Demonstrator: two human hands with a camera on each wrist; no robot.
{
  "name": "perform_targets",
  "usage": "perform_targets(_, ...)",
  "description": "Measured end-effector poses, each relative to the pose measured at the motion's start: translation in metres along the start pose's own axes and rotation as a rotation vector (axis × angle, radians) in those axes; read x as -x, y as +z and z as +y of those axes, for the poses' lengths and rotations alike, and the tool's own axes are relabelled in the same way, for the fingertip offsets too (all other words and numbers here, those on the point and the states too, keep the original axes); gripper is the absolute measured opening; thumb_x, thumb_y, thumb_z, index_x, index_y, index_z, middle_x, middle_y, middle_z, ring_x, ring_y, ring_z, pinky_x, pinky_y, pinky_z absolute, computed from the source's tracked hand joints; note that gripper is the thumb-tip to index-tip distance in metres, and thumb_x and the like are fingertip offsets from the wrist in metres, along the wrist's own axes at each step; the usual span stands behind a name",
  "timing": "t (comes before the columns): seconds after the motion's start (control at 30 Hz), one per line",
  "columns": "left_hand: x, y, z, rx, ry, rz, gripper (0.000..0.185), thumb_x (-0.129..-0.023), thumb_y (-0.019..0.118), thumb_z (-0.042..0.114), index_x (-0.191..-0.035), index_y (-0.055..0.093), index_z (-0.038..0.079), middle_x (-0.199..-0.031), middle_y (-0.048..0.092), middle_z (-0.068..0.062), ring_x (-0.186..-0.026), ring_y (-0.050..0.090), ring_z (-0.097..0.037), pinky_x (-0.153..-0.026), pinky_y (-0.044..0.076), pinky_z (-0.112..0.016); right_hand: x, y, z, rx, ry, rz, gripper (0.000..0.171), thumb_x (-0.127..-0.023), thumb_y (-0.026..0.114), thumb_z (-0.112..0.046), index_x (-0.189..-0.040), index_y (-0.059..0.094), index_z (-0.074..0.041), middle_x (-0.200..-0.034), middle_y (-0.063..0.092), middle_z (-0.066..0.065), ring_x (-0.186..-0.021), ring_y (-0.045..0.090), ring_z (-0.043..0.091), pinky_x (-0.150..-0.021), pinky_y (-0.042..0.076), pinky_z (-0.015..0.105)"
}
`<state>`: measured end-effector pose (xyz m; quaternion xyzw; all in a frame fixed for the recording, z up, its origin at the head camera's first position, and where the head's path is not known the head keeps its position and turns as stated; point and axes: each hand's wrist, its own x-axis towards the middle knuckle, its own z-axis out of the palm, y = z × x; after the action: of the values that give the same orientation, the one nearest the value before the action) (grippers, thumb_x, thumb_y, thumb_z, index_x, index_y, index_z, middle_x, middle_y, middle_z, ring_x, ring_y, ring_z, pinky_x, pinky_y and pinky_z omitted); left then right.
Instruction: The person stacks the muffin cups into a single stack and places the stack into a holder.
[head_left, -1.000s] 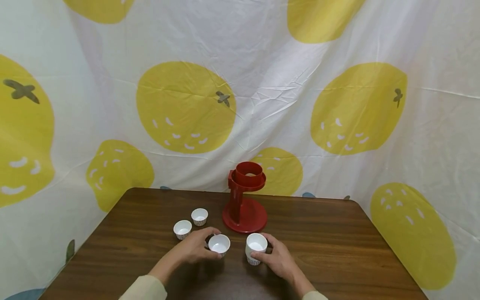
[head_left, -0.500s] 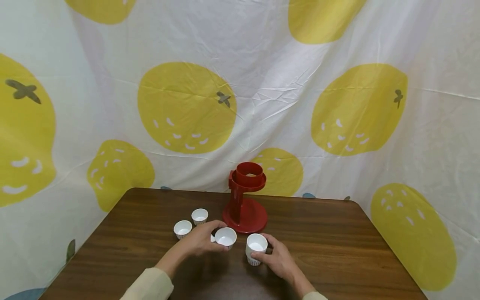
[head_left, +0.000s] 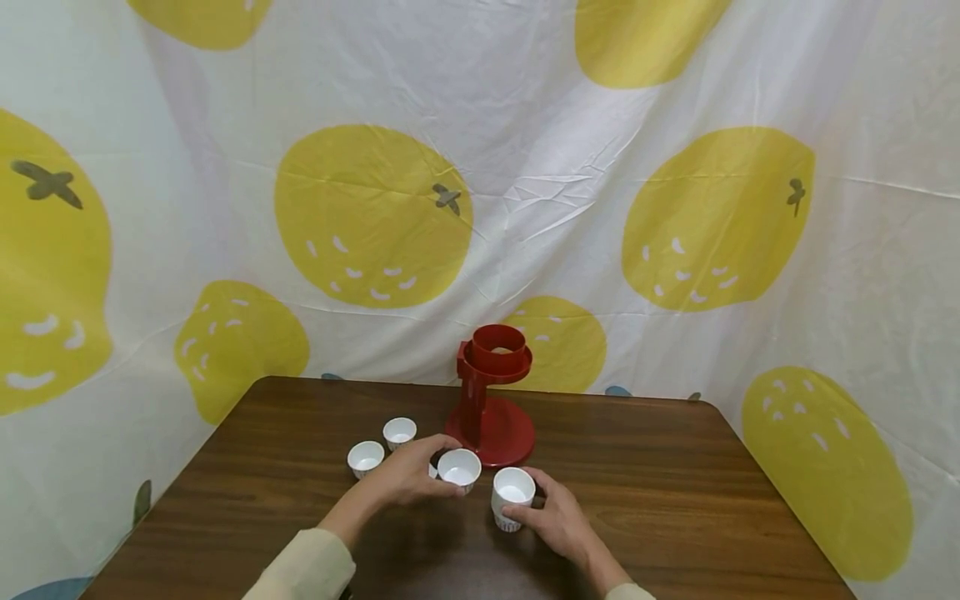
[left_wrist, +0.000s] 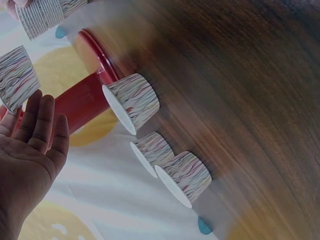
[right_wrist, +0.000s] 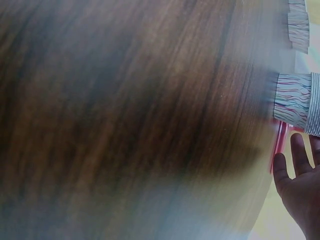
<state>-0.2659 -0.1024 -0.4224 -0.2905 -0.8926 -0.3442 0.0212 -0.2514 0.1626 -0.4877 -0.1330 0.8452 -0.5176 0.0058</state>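
Note:
My left hand [head_left: 426, 477] pinches a small white paper cup [head_left: 459, 468] with striped sides and holds it just above the brown table [head_left: 660, 492], in front of the red stand [head_left: 491, 400]. In the left wrist view its fingertips [left_wrist: 37, 107] touch that cup [left_wrist: 17, 77]. My right hand [head_left: 536, 504] grips a short stack of the same cups [head_left: 512, 496], which stands on the table to the right. Another cup [left_wrist: 132, 102] sits beside my left hand, mostly hidden in the head view.
Two more small cups [head_left: 365, 457] [head_left: 399, 432] stand left of the red stand's round base. A white cloth with yellow fruit prints [head_left: 375, 217] hangs behind and beside the table. The table's right half is bare wood.
My left hand has carried its cup to the right and a little farther away, closer to the red stand's base and the stack. The right hand and stack have stayed put.

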Motion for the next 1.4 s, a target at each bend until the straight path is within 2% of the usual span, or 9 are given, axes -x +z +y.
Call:
perform_targets(0.27,-0.005,0.001,0.003,0.021,-0.018,-0.004,0.060,-0.077,0.084,0.034,-0.124,0.061,0.007,-0.117,0.066,-0.006,-0.108,0.060,-0.023,-0.095,0.046,-0.045,0.000,0.001,0.000,-0.001,-0.001,0.000,0.065,-0.080,0.084,-0.025,-0.133,0.056,-0.002,-0.116,0.065,0.010,-0.104,0.063,0.024,-0.087,0.048,0.042)
perform_targets(0.67,-0.016,0.002,0.011,-0.008,-0.048,-0.023,0.060,-0.077,0.085,0.038,-0.124,0.061,0.010,-0.117,0.066,-0.004,-0.108,0.060,-0.024,-0.096,0.047,-0.046,0.000,0.001,-0.001,-0.016,-0.004,-0.010,0.063,-0.081,0.083,-0.024,-0.133,0.056,-0.001,-0.115,0.065,0.011,-0.103,0.064,0.025,-0.085,0.049,0.039)
perform_targets(0.87,-0.019,0.003,0.017,-0.016,-0.017,-0.009,0.056,-0.076,0.085,0.037,-0.120,0.063,0.011,-0.111,0.067,-0.001,-0.104,0.062,-0.022,-0.091,0.048,-0.042,0.000,0.001,0.000,-0.012,0.000,-0.007,0.062,-0.081,0.083,-0.024,-0.132,0.057,-0.002,-0.115,0.066,0.010,-0.103,0.064,0.024,-0.086,0.049,0.039)
perform_targets(1.2,-0.027,0.006,0.022,0.028,0.003,-0.027,0.054,-0.077,0.085,0.032,-0.120,0.062,0.009,-0.111,0.066,-0.002,-0.104,0.061,-0.022,-0.093,0.048,-0.043,0.001,0.001,0.000,-0.016,0.008,-0.007,0.062,-0.081,0.083,-0.024,-0.132,0.056,-0.003,-0.116,0.066,0.010,-0.104,0.063,0.024,-0.087,0.048,0.041)
perform_targets(1.4,-0.031,0.008,0.024,0.039,0.023,-0.029,0.053,-0.078,0.085,0.030,-0.120,0.062,0.008,-0.108,0.066,0.000,-0.099,0.060,-0.019,-0.089,0.048,-0.039,0.001,0.001,0.000,-0.028,0.002,-0.011,0.061,-0.081,0.083,-0.023,-0.132,0.056,-0.002,-0.116,0.066,0.011,-0.104,0.064,0.025,-0.086,0.049,0.040)
